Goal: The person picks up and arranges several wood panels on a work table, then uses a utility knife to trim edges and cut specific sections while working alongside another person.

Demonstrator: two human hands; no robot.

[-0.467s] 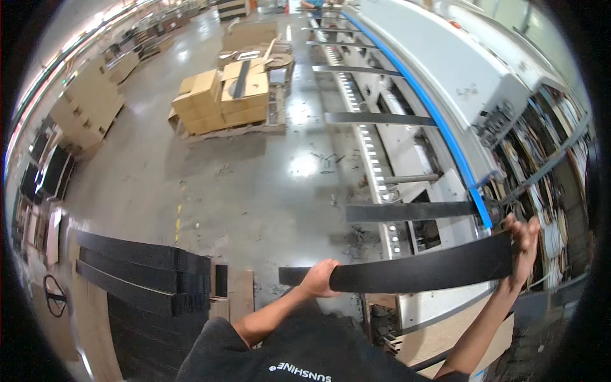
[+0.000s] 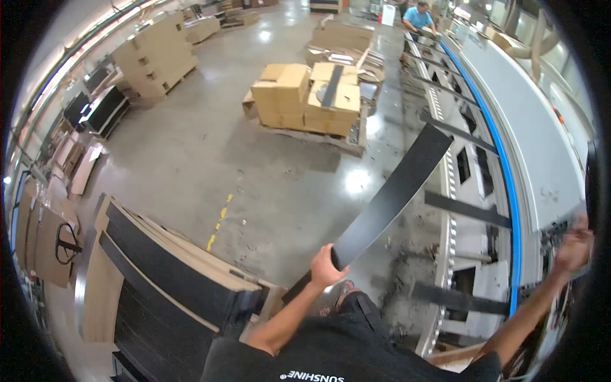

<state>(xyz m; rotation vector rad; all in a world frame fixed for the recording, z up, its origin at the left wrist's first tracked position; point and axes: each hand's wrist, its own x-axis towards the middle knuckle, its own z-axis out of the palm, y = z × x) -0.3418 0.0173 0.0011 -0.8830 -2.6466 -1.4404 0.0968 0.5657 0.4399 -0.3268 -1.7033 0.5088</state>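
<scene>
My left hand [image 2: 328,266] is closed around a long, narrow black board [image 2: 393,197], gripping it toward its near end. The board tilts away from me, its far end reaching toward the machine's side rail. Out at the right, my right hand [image 2: 575,245] is apart from the board, close to the near end of the machine's white housing [image 2: 525,134]. Motion smears its fingers. Several similar black strips lie across the machine between the toothed rail and a blue belt [image 2: 499,153]; one strip [image 2: 468,210] is just beyond my right forearm.
A stack of black boards [image 2: 172,254] stands at my lower left. Ahead, cardboard boxes [image 2: 280,95] sit on a pallet, beside a yellow floor line [image 2: 219,223]. Farther along the machine, a person in a blue shirt [image 2: 418,18] leans over it.
My right hand has come off the board and moved outward to the right. The board has swung from crosswise to pointing forward in my left hand. My view has turned left.
</scene>
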